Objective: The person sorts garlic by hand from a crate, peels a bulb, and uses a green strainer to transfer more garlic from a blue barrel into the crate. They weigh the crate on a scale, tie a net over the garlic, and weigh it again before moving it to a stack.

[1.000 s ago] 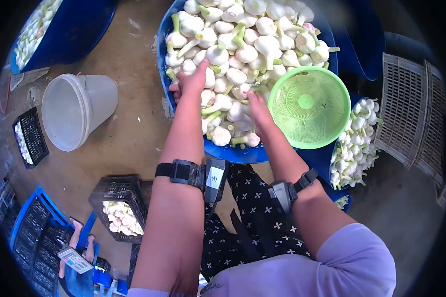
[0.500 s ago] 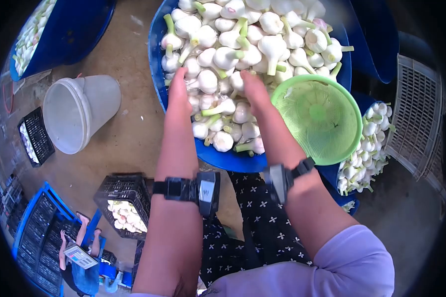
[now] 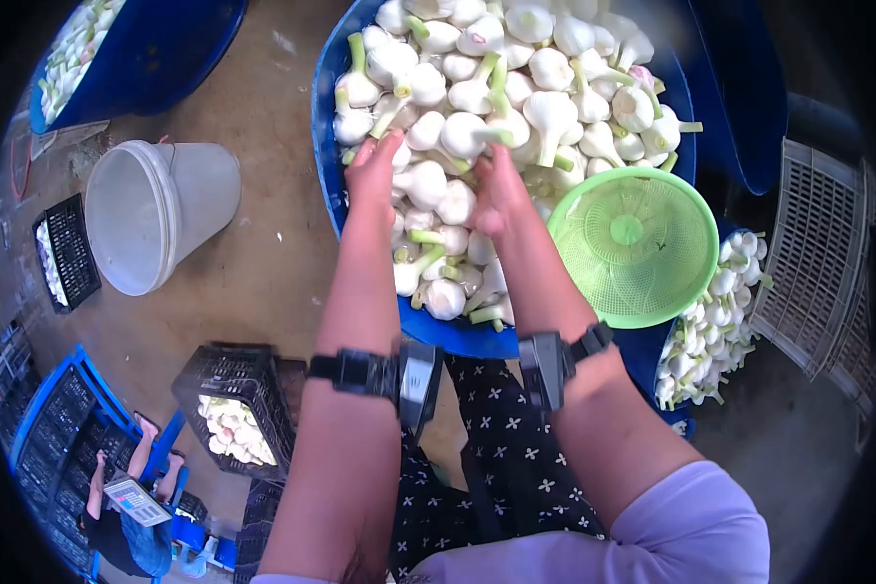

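White garlic bulbs (image 3: 550, 117) with short green stems fill a large blue tub (image 3: 331, 117), and water shows between some of them. Both hands are in among the bulbs, palms facing each other, with several garlic bulbs in the gap. My left hand (image 3: 371, 175) is near the tub's left wall, fingers stretched and partly hidden by bulbs. Opposite it, my right hand (image 3: 496, 192) is also open against the bulbs, its fingertips partly covered. A green plastic colander (image 3: 633, 248) rests at the tub's right side, beside my right forearm.
A white bucket (image 3: 200, 209) lies tipped on the floor at left. Black crates (image 3: 234, 360) with garlic stand below it. More garlic (image 3: 711, 331) sits at the right, near a pale slatted crate (image 3: 813, 263). At lower left, another person (image 3: 131, 540) is by a scale (image 3: 136, 499).
Both hands have drawn slightly out of the bulbs, showing more of the fingers. The view has shifted a little, and the tub and colander appear slightly lower and further right.
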A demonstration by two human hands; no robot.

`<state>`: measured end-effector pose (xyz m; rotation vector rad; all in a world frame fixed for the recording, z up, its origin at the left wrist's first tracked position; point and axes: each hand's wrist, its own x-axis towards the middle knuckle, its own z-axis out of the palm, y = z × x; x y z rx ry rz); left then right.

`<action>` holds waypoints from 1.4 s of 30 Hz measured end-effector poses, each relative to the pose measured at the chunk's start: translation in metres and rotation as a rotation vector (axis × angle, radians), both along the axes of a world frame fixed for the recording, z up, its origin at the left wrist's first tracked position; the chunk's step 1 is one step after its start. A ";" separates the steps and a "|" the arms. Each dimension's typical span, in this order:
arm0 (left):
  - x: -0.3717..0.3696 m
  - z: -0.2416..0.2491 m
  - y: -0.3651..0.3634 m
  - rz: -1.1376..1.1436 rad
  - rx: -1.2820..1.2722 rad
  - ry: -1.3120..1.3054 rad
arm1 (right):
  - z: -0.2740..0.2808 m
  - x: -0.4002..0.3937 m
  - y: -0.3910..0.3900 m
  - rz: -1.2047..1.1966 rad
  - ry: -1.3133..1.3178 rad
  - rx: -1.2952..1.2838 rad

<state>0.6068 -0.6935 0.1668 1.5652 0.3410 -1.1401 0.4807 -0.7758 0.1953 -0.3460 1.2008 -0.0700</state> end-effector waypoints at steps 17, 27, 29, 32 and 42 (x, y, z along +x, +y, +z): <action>-0.022 0.040 0.004 -0.111 -0.236 -0.098 | 0.025 -0.013 0.040 0.051 0.026 -0.356; -0.066 0.099 0.061 0.198 -0.671 -0.150 | 0.107 -0.033 0.083 0.124 0.029 -1.002; -0.064 0.109 0.068 0.234 -0.699 -0.172 | 0.119 -0.033 0.091 0.149 0.017 -1.021; -0.062 0.128 0.096 0.311 -0.758 -0.162 | 0.130 -0.026 0.114 0.162 0.057 -1.096; -0.053 0.141 0.419 0.825 -0.211 -0.486 | 0.136 0.058 0.387 0.803 -0.475 -0.791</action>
